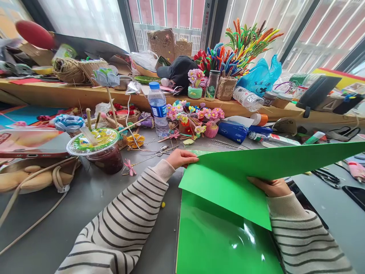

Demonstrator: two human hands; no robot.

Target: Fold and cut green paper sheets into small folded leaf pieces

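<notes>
A large green sheet [225, 186] is lifted and bent above a glossy green surface [216, 243] on the grey table. The fingers of my left hand [184, 158] are closed on the sheet's left corner. On the right, my right hand [270, 185] holds the sheet near its fold, thumb over the paper, with some fingers hidden behind it. The upper part of the sheet stretches far to the right. Both hands come out of striped sleeves.
To the left stand a lidded drink cup [107, 158] and a water bottle [158, 110]. Yarn flowers [196, 118], a blue tissue pack [234, 131] and scissors [163, 150] lie behind the sheet. A crowded wooden shelf [137, 97] runs along the back.
</notes>
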